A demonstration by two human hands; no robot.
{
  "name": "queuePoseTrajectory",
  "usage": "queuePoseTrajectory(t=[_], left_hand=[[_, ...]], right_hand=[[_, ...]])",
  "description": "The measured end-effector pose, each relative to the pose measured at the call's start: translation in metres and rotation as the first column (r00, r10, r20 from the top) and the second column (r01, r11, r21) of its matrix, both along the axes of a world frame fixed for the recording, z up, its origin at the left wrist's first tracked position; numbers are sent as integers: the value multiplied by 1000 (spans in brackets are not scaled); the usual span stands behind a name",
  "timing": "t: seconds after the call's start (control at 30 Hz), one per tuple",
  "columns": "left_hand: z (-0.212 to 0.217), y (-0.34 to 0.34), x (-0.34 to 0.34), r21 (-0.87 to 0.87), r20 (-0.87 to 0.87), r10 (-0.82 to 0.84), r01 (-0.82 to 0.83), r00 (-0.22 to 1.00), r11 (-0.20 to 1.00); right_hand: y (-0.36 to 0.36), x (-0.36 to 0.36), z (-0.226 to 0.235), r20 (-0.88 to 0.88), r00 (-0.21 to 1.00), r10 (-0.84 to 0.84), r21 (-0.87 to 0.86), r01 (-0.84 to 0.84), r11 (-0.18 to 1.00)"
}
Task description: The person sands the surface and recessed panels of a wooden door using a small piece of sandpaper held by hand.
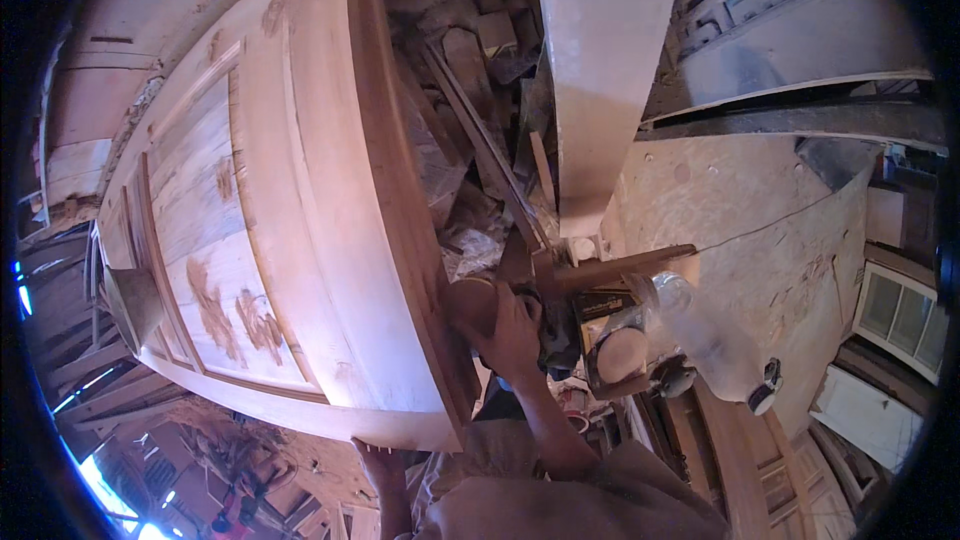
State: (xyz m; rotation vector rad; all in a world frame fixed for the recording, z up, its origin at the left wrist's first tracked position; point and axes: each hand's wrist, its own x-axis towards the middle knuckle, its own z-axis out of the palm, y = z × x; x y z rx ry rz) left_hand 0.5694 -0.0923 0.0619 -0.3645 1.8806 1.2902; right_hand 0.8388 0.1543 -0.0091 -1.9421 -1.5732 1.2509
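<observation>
Daylight breaks through gaps at the far left, beside dark stacked timber slats point(85, 380). Next comes a large pale wooden panelled door point(330, 240), smeared with brown patches, filling the left half of the view like a bench top. Right of it, a heap of brown wood offcuts point(480, 140) lies in a gap next to a smooth pale board point(605, 80). Farther right are a clear plastic bottle point(700, 330), a dusty tan surface point(745, 210) and a white-framed panel with panes point(895, 310).

The door's long axis runs away from the person, toward the upper edge of the picture; its near end lies just in front of the body, and its thick side edge faces right.

The left hand point(383, 462) touches that near end; part of it is hidden, so I cannot tell how far its fingers close. The right hand point(514, 335) is curled around a brown rounded object point(470, 305) at the side edge. Fingers cover part of this object; its kind and exact contact with the wood are unclear. Dark surroundings crop the outer room.
</observation>
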Motion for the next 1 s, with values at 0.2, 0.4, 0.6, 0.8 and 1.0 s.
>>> queuePoseTrajectory(t=[0.2,0.4,0.6,0.8,1.0], left_hand=[[4,2,3,-7,4,-3,3,1000,1000],[17,26,24,-11,131,7,-6,991,1000],[-21,-56,-26,365,404,26,-187,915,912],[-79,-12,-21,484,361,-173,-26,916,875],[-82,-29,-20,289,192,-200,139,961,947]], right_hand=[[19,5,8,-175,981,-86,-4,87,996],[20,8,13,-215,960,-177,-121,154,981],[14,-16,38,-384,902,-198,-124,163,979],[12,-16,41,-349,923,-160,192,238,952],[0,0,11,114,993,-27,351,-15,936]])
